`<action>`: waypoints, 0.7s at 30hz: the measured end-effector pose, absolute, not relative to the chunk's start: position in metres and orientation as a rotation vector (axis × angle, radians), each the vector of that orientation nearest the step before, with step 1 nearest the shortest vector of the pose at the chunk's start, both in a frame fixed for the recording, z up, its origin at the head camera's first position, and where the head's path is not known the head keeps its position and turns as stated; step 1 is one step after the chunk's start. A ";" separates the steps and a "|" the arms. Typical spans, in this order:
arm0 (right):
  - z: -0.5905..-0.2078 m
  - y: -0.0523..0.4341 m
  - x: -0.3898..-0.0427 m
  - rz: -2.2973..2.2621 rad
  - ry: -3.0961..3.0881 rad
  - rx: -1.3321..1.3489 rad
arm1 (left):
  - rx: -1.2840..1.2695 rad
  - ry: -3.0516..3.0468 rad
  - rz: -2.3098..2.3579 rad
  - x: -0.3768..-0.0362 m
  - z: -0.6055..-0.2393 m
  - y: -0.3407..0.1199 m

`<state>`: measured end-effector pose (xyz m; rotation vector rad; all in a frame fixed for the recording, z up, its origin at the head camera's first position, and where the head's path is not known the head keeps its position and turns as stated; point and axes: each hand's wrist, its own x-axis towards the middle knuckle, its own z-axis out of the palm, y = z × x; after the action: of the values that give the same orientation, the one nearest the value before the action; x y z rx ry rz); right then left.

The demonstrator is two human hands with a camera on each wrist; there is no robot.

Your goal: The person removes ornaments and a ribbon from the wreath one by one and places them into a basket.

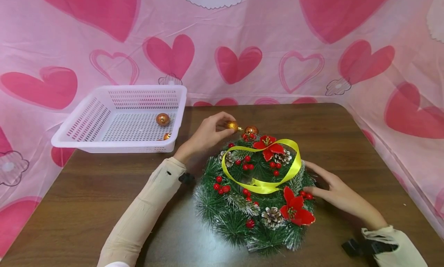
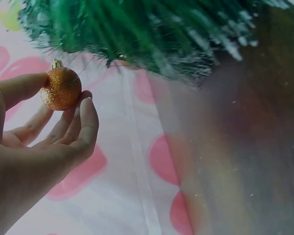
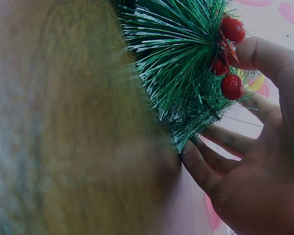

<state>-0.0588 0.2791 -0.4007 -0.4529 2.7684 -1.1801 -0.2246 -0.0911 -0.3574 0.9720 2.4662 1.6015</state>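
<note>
A green pine wreath (image 1: 239, 220) with red berries, pine cones, red flowers and a yellow ribbon (image 1: 263, 186) lies on the brown table (image 1: 104, 190). My left hand (image 1: 226, 124) pinches a gold glitter ball (image 1: 232, 125) at the wreath's far edge, beside a copper ball (image 1: 251, 130) that sits on the wreath. In the left wrist view the gold glitter ball (image 2: 61, 88) sits between thumb and fingertips of the left hand (image 2: 63, 94), just below the needles. My right hand (image 1: 311, 182) grips the wreath's right rim: thumb by the red berries (image 3: 232, 86), fingers (image 3: 220, 139) under the needles.
A white perforated basket (image 1: 114, 145) stands at the back left of the table, with an orange ball (image 1: 162, 119) and a smaller one (image 1: 167, 136) inside. Pink heart-print cloth (image 1: 312, 47) hangs behind and along both sides.
</note>
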 end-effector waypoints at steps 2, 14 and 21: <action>-0.401 0.279 -0.059 -1.173 2.774 -0.456 | 0.966 2.465 1.614 -0.224 -0.354 -0.093; -0.400 0.278 -0.058 -1.200 2.752 -0.472 | 0.982 2.495 1.646 -0.222 -0.334 -0.109; -0.399 0.278 -0.059 -1.165 2.768 -0.455 | 0.975 2.532 1.674 -0.224 -0.322 -0.115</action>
<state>-0.0591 0.2782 -0.3992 -0.4553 2.7684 -1.1654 -0.2242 -0.1148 -0.3220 0.9751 2.5322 1.6737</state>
